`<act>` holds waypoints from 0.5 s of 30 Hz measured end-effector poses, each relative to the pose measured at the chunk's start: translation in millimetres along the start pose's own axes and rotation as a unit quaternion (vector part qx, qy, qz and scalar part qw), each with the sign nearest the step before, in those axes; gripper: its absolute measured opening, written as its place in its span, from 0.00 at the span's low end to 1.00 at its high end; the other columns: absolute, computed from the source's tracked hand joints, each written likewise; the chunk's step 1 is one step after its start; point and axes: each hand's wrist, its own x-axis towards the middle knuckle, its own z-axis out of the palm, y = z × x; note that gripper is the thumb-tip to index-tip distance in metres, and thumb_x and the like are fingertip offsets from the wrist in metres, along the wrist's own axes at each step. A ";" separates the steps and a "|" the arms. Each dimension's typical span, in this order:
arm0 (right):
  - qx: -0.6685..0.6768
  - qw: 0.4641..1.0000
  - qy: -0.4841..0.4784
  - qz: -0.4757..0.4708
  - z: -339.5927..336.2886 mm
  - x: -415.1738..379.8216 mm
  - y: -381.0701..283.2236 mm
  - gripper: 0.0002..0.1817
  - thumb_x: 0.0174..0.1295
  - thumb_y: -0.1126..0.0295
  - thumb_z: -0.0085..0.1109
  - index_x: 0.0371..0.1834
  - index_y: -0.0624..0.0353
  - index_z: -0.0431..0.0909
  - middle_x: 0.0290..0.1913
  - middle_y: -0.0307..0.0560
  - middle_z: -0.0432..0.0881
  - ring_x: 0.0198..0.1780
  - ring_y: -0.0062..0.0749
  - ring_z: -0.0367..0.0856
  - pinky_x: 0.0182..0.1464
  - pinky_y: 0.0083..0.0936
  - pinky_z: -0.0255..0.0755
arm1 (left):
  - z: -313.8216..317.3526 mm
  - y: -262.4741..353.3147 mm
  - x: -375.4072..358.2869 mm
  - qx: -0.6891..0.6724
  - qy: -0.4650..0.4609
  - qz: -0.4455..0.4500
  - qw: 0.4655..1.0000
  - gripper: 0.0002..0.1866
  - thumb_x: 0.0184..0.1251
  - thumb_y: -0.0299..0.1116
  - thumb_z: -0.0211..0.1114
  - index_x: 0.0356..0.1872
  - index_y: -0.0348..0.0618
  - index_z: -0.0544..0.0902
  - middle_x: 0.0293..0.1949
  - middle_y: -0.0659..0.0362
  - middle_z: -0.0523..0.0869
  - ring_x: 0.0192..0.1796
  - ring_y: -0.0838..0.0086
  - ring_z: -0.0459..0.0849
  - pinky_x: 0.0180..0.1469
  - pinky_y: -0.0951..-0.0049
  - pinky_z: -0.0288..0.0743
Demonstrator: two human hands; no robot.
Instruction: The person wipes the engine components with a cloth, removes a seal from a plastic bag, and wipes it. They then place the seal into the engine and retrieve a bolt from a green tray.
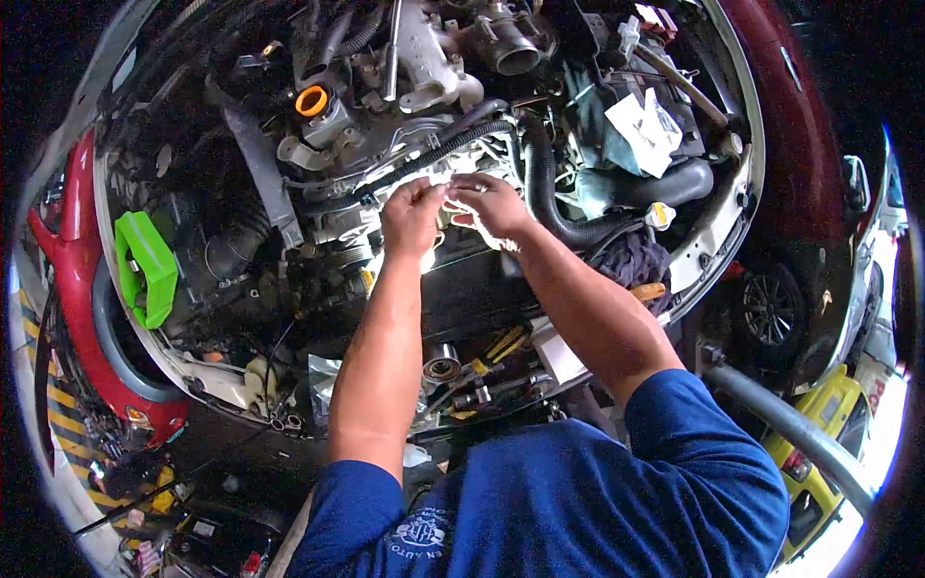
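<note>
Fingertips of left hand (409,223) and right hand (494,206) meet over the engine (482,154). Grip: fingers curled in and pinched close on both; glare hides whether a small part sits between them, so can't tell what, if anything, is held. Engine is in the bay, directly below and ahead of both hands.

Risks, as judged: anything small between the fingertips could slip and drop into the dark gaps, as nothing visible lies there to catch it. Glare off the bright metal could cause a misplaced finger. Forearms reach over the front edge, so a low elbow could knock the pliers (507,342) or metal ring (442,363). Loose paper (646,132) could slide into the bay if brushed.

Materials: ribbed black tube (424,161), thin, curved, probably plastic; thick black hose (541,178), smooth bend; manifold (429,63) dull grey cast metal, rounded runners; orange collar (311,101), round; green frame (146,265), angular, glossy; rag (634,262) dark, crumpled, soft.
</note>
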 end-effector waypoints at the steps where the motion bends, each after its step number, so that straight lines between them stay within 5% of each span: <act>1: -0.046 0.998 -0.005 -0.051 -5.9 9.3 11.6 0.20 0.64 0.72 0.58 0.58 0.68 0.72 0.54 0.52 0.79 0.51 0.38 0.82 0.48 0.33 0.80 | -0.9 6.0 -3.3 -0.127 -0.019 -0.042 0.991 0.12 0.62 0.31 0.67 0.43 0.36 0.81 0.35 0.58 0.86 0.37 0.74 0.84 0.40 0.74 0.78; 3: -0.056 0.993 -0.020 -0.097 -6.1 7.8 11.3 0.19 0.65 0.72 0.55 0.59 0.67 0.71 0.52 0.52 0.79 0.50 0.39 0.81 0.48 0.35 0.79 | -9.9 -15.0 11.6 -0.325 -0.078 -0.144 0.932 0.08 0.64 0.30 0.64 0.42 0.41 0.79 0.36 0.57 0.84 0.38 0.70 0.84 0.40 0.70 0.79; 4: -0.053 0.994 -0.018 -0.099 -0.7 -2.1 0.6 0.19 0.65 0.72 0.55 0.59 0.67 0.71 0.52 0.52 0.79 0.50 0.39 0.81 0.48 0.35 0.79 | -14.3 -18.3 13.9 -0.321 -0.081 -0.144 0.932 0.08 0.64 0.30 0.64 0.42 0.41 0.79 0.36 0.57 0.84 0.38 0.70 0.84 0.40 0.70 0.79; 6: 0.181 0.983 -0.021 0.025 8.9 -19.1 -16.9 0.19 0.66 0.73 0.52 0.60 0.65 0.70 0.49 0.53 0.80 0.50 0.41 0.80 0.48 0.36 0.76 | -19.3 -19.4 15.8 -0.413 -0.086 -0.226 0.878 0.09 0.64 0.30 0.61 0.44 0.41 0.79 0.36 0.54 0.84 0.39 0.66 0.84 0.42 0.68 0.79; 10: 0.228 0.972 -0.017 0.045 -0.1 -14.2 -13.8 0.14 0.66 0.72 0.51 0.53 0.65 0.73 0.41 0.49 0.79 0.44 0.36 0.79 0.45 0.36 0.74 | -24.7 -32.5 19.7 -0.453 -0.089 -0.246 0.852 0.14 0.62 0.30 0.58 0.48 0.41 0.78 0.39 0.51 0.84 0.42 0.59 0.84 0.44 0.63 0.78; 11: 0.239 0.971 -0.009 0.024 1.5 -15.4 -13.6 0.12 0.66 0.69 0.54 0.47 0.66 0.74 0.35 0.45 0.77 0.35 0.31 0.77 0.36 0.32 0.73 | -25.2 -33.0 20.3 -0.450 -0.091 -0.247 0.853 0.14 0.62 0.30 0.58 0.48 0.41 0.78 0.39 0.51 0.84 0.42 0.59 0.84 0.44 0.63 0.78; 15: 0.086 0.994 0.064 0.006 5.9 -15.7 -14.1 0.16 0.68 0.61 0.56 0.41 0.67 0.75 0.26 0.41 0.72 0.20 0.27 0.71 0.22 0.25 0.67 | -22.1 -16.0 10.4 -0.452 -0.103 -0.241 0.853 0.16 0.62 0.33 0.58 0.50 0.42 0.77 0.41 0.50 0.84 0.43 0.59 0.85 0.44 0.63 0.78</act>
